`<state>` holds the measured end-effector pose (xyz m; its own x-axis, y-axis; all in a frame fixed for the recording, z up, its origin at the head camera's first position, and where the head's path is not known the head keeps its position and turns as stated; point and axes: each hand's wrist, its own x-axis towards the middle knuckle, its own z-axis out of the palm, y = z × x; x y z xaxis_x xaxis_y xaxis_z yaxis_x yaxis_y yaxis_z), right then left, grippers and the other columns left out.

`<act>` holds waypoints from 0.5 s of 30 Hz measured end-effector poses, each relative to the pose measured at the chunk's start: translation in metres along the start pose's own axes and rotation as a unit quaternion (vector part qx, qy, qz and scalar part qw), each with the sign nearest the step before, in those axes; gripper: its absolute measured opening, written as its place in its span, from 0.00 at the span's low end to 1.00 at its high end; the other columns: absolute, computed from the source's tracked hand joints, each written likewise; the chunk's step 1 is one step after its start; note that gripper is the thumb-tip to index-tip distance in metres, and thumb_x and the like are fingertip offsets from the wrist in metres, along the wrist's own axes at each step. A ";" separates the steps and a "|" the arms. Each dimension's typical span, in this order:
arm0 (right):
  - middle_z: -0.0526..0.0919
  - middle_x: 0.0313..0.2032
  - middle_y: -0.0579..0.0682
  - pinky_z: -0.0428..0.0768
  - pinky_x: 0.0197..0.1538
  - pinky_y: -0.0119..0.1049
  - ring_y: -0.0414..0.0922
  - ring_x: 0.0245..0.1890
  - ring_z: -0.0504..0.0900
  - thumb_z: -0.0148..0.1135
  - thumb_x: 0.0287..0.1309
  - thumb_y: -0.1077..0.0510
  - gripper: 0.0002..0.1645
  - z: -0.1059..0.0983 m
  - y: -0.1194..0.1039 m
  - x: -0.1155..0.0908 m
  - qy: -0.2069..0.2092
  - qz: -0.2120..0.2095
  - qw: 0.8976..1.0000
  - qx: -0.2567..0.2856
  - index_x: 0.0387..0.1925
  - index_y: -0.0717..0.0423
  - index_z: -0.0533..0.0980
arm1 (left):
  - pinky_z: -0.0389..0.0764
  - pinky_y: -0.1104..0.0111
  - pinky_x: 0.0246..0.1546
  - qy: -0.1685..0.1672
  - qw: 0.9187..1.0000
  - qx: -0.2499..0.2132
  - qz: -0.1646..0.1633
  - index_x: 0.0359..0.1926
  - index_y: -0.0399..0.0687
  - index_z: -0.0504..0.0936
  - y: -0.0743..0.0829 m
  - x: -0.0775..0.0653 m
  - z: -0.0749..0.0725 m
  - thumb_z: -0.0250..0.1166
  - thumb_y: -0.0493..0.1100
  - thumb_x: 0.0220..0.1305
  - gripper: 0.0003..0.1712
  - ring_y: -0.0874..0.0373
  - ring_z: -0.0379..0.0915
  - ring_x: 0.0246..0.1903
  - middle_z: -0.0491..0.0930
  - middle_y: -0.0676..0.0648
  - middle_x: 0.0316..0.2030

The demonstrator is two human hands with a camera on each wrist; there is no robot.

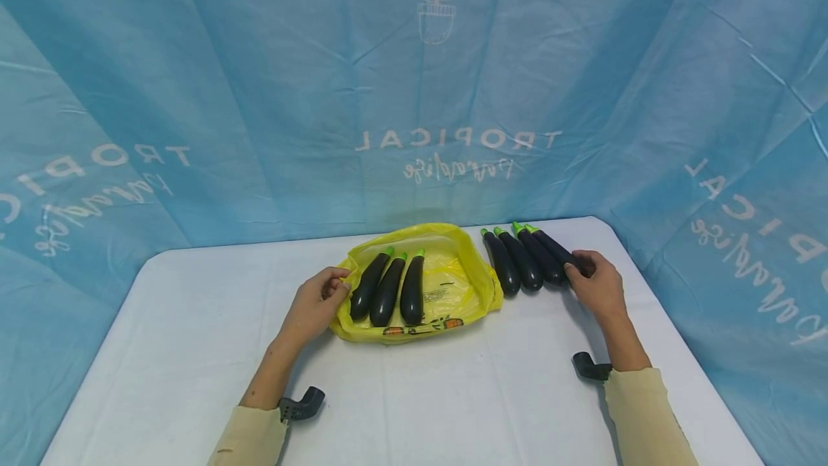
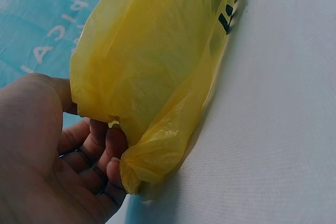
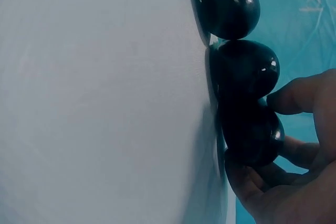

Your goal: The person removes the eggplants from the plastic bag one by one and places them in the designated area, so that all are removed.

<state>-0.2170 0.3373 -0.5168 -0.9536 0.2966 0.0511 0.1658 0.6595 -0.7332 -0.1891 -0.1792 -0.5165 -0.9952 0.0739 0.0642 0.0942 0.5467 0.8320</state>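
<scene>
A yellow plastic bag [image 1: 453, 272] lies spread with its mouth facing up, and three dark eggplants [image 1: 386, 297] rest side by side in its left half. My left hand [image 1: 317, 304] pinches the bag's left rim; in the left wrist view the fingers curl at the gathered yellow film [image 2: 152, 103]. To the right of the bag, several more eggplants [image 1: 501, 265] lie in a row, green stems towards the back. My right hand [image 1: 598, 286] grips the rightmost eggplant [image 1: 550, 244] near its rounded end, with thumb and fingers around the glossy body [image 3: 254, 135].
A white table [image 1: 414, 401] carries everything. Blue printed curtains [image 1: 259, 92] hang behind it and at both sides. Each wrist wears a black camera mount, one at the left wrist [image 1: 302, 405] and one at the right wrist [image 1: 590, 367].
</scene>
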 end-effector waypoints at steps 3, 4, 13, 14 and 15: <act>0.77 0.63 0.72 0.76 0.65 0.62 0.67 0.64 0.77 0.59 0.75 0.54 0.29 0.000 -0.001 0.000 -0.004 0.001 1.000 -0.002 0.69 0.66 0.72 | 0.74 0.70 0.36 -0.001 1.000 -0.001 0.001 0.59 0.40 0.83 0.000 0.000 0.000 0.61 0.39 0.75 0.16 0.54 0.72 0.36 0.78 0.46 0.38; 0.77 0.63 0.72 0.75 0.65 0.62 0.67 0.64 0.77 0.59 0.75 0.54 0.30 0.000 -0.001 0.000 -0.005 0.002 1.000 -0.002 0.70 0.66 0.71 | 0.74 0.70 0.36 -0.001 1.000 -0.002 0.002 0.59 0.40 0.83 0.000 0.000 0.000 0.61 0.39 0.75 0.16 0.54 0.72 0.36 0.78 0.46 0.38; 0.76 0.65 0.72 0.74 0.66 0.62 0.68 0.66 0.75 0.57 0.76 0.52 0.31 -0.004 -0.004 -0.002 -0.005 0.008 1.000 -0.009 0.71 0.66 0.70 | 0.74 0.70 0.36 -0.002 1.000 -0.003 0.004 0.59 0.39 0.83 0.000 0.000 -0.001 0.61 0.39 0.75 0.16 0.54 0.72 0.35 0.78 0.45 0.38; 0.76 0.65 0.72 0.74 0.66 0.62 0.68 0.66 0.75 0.57 0.76 0.52 0.31 -0.004 -0.004 -0.002 -0.004 0.009 1.000 -0.010 0.71 0.66 0.70 | 0.74 0.70 0.36 -0.002 1.000 -0.003 0.004 0.59 0.39 0.83 0.001 0.000 -0.001 0.61 0.39 0.75 0.16 0.54 0.72 0.35 0.78 0.46 0.38; 0.76 0.65 0.72 0.74 0.66 0.63 0.68 0.66 0.75 0.57 0.76 0.52 0.31 -0.005 -0.005 -0.002 -0.003 0.010 1.000 -0.011 0.71 0.66 0.70 | 0.74 0.70 0.36 -0.003 1.000 -0.003 0.004 0.59 0.40 0.83 0.001 0.000 -0.002 0.61 0.39 0.75 0.16 0.54 0.72 0.35 0.78 0.46 0.38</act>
<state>-0.2143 0.3365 -0.5101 -0.9517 0.3052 0.0328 0.1894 0.6681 -0.7195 -0.1891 -0.1802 -0.5151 -0.9943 0.0822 0.0677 0.1016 0.5416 0.8345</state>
